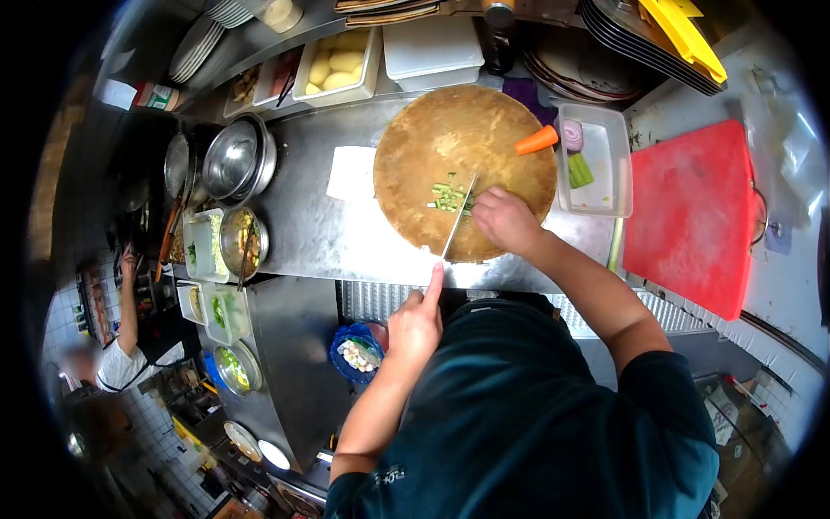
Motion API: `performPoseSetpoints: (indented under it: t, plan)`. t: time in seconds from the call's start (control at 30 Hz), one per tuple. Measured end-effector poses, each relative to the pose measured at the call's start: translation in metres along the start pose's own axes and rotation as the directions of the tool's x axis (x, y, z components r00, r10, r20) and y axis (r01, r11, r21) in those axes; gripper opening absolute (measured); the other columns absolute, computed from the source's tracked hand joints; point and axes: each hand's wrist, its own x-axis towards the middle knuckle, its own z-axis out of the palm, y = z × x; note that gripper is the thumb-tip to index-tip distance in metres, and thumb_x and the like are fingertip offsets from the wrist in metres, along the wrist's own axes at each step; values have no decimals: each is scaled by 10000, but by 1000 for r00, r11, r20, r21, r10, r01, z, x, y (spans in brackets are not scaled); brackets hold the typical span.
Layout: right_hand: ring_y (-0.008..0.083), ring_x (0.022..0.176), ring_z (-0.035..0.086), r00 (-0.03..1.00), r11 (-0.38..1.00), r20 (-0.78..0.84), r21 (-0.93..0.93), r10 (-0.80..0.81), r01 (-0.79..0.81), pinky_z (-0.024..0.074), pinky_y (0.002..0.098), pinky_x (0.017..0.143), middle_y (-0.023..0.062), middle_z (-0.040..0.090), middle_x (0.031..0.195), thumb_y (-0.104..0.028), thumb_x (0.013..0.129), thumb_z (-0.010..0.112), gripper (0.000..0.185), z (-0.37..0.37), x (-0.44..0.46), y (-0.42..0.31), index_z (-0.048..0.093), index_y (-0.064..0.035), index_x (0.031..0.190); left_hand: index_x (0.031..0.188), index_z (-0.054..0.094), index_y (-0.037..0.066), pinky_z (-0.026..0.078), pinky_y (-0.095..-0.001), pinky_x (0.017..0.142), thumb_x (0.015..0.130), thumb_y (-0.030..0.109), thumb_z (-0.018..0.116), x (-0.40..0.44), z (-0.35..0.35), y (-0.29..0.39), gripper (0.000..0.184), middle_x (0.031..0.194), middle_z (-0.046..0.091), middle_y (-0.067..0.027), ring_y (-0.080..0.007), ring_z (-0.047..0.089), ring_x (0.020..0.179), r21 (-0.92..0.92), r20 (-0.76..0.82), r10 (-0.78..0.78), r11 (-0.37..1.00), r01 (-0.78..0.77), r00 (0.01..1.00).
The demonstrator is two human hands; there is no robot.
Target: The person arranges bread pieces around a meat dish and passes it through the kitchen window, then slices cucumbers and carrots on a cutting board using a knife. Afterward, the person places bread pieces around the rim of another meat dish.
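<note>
My left hand [415, 327] is closed round the handle of a knife [459, 218], its index finger stretched toward the blade. The blade is seen edge-on over a round wooden chopping block [424, 130]. Just right of the blade, my right hand [506, 221] has its fingers bent and pressed down on green vegetable sticks, mostly hidden beneath them. Chopped green pieces [447, 197] lie left of the blade. A peeled carrot piece [536, 140] rests on the block's upper right. Beside the block, a clear plastic tub [614, 186] holds a purple onion piece [571, 136] and green vegetable pieces [579, 170].
A red cutting board [692, 216] lies at the right. A white sheet [351, 172] touches the block's left side. Metal bowls [232, 160] and a tub of potatoes [372, 65] stand beyond. Below the counter sits a blue bowl [346, 336]. Another person [125, 363] works at far left.
</note>
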Motion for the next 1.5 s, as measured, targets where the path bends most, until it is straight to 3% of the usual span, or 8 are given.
performPoseSetpoints:
  t: [0.17,0.27,0.37,0.77,1.07,1.5]
  plan:
    - [300,951,620,1000,1000,8,-14,-7,7,544,397,847,81,649,951,-63,832,736,67,2,-2,1,692,-53,882,1656,352,250,583,-524,613,905,54,646,0,7,-3,830,795,630,-190,-397,682,653,31,42,-4,1000,2,999]
    - [296,961,614,999,996,-29,78,-42,44,534,396,865,84,659,982,-75,827,718,67,-4,-5,4,686,-64,886,1658,349,247,584,-522,616,903,57,650,1,11,-4,834,795,630,-190,-396,684,658,37,49,-9,999,7,999]
    - [301,980,620,995,999,-94,34,-10,13,531,408,881,84,663,993,-71,831,721,94,-17,-11,3,686,-56,917,1659,345,244,585,-523,616,901,57,652,0,4,-1,839,793,628,-192,-397,684,662,15,31,-4,1000,3,1000]
    - [305,969,622,995,994,-72,79,-68,74,534,415,868,101,647,1006,-50,826,719,116,-12,-20,13,688,-42,937,1650,367,250,578,-536,613,910,39,640,1,6,7,817,769,611,-200,-412,673,637,-17,19,36,999,-36,999]
    - [309,990,615,998,998,21,2,-64,64,529,431,898,94,644,1003,-69,830,695,143,-21,-30,12,702,-52,971,1648,371,253,580,-535,612,911,50,641,-2,9,8,811,778,619,-184,-405,670,622,-4,21,38,999,-38,999]
    - [299,975,619,997,997,-28,1,-78,78,524,421,911,85,652,983,-68,839,673,122,-19,-37,15,710,-65,955,1627,420,261,585,-524,624,906,50,640,-2,7,14,783,807,637,-180,-401,679,645,-29,14,70,997,-70,997]
